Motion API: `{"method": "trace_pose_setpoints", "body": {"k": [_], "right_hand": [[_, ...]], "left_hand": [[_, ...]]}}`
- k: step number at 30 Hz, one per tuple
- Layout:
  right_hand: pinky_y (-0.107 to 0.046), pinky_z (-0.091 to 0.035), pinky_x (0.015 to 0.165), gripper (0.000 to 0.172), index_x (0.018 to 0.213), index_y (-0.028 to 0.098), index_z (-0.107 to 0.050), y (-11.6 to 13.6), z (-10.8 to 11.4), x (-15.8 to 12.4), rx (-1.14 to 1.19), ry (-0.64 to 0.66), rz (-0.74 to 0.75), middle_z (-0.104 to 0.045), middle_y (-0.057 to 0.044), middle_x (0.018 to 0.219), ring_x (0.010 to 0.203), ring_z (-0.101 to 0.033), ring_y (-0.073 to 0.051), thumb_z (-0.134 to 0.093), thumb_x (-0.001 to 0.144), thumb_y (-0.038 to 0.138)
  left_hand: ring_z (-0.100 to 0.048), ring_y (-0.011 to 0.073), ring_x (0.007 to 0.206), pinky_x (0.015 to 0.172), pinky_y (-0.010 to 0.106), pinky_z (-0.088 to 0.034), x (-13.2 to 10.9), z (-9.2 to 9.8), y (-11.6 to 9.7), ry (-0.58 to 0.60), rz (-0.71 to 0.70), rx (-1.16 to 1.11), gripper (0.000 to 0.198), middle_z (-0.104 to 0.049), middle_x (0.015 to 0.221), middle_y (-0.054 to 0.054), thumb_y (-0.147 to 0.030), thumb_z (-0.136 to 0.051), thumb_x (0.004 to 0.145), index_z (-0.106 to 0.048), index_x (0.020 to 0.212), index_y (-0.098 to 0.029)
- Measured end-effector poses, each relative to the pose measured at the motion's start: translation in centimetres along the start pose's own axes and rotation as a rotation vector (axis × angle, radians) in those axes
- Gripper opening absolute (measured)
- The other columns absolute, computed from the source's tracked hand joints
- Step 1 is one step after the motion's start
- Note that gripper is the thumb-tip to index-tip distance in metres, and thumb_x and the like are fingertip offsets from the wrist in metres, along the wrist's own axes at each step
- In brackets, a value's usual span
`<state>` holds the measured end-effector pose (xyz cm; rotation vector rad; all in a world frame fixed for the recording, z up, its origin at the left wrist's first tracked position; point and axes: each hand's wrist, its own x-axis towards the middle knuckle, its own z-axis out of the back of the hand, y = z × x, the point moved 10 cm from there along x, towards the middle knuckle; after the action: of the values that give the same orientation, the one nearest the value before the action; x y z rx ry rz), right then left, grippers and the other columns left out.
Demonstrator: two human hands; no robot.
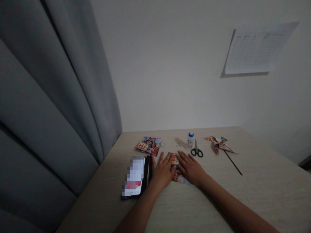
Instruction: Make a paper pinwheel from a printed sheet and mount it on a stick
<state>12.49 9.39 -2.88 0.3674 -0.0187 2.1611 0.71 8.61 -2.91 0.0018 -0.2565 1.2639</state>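
A colourful printed paper (181,178) lies on the table between my two hands. My left hand (163,170) is flat with its fingers spread, its thumb side on the paper's left part. From the right, my right hand (190,166) rests flat on the paper, fingers stretched out. Beyond my right hand stand a small clear bottle with a blue cap (190,141) and, beside it, black-handled scissors (197,152) lying flat. A pinwheel of printed paper (220,144) on a dark stick lies farther right.
A stack of printed papers (149,145) lies at the back left of the table (252,194). A phone (133,177) and dark sticks (148,170) are left of my left hand. A grey curtain (60,81) hangs at the left; a sheet (252,51) is on the wall.
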Motion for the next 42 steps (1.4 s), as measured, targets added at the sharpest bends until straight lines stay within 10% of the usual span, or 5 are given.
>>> {"method": "trace_pose_setpoints", "body": {"k": [13,25,31,42], "right_hand": [[-0.050,-0.028,0.121,0.061,0.153,0.012,-0.035,-1.2,-0.2,-0.1,0.058,0.003,-0.013,-0.034,-0.016,0.158,0.149,-0.029,-0.026,-0.030,0.103,0.047],[-0.042,-0.036,0.118,0.051,0.144,0.015,-0.050,-1.7,1.7,1.0,0.215,0.005,-0.042,-0.046,-0.016,0.152,0.142,-0.041,-0.025,-0.050,0.095,0.029],[-0.033,-0.049,0.101,0.026,0.109,0.020,-0.074,-0.3,3.8,1.0,0.323,-0.059,0.029,-0.070,-0.009,0.117,0.110,-0.063,-0.021,-0.055,0.092,0.020],[-0.036,-0.050,0.101,0.022,0.096,0.023,-0.078,-1.3,3.6,1.0,0.490,0.010,0.043,-0.072,-0.008,0.114,0.109,-0.064,-0.022,-0.063,0.082,0.015]], "left_hand": [[-0.020,0.0328,0.150,0.114,0.075,0.005,0.5,2.1,1.1,-0.062,0.001,0.013,0.054,-0.039,0.158,0.003,-0.049,-0.038,0.100,-0.038,0.151,-0.031],[-0.057,0.0222,0.120,0.119,0.052,-0.022,1.3,2.9,0.6,-0.046,-0.046,-0.172,0.027,-0.069,0.122,0.004,-0.018,-0.052,0.095,-0.069,0.114,-0.025],[-0.058,0.0194,0.121,0.111,0.036,-0.038,1.0,3.0,0.9,-0.016,-0.082,-0.319,0.033,-0.068,0.127,0.006,-0.012,-0.058,0.088,-0.067,0.118,-0.022],[-0.061,0.0217,0.111,0.105,0.037,-0.042,1.2,3.9,1.4,-0.019,-0.082,-0.393,0.019,-0.072,0.108,0.004,-0.010,-0.072,0.077,-0.076,0.090,-0.023]]}}
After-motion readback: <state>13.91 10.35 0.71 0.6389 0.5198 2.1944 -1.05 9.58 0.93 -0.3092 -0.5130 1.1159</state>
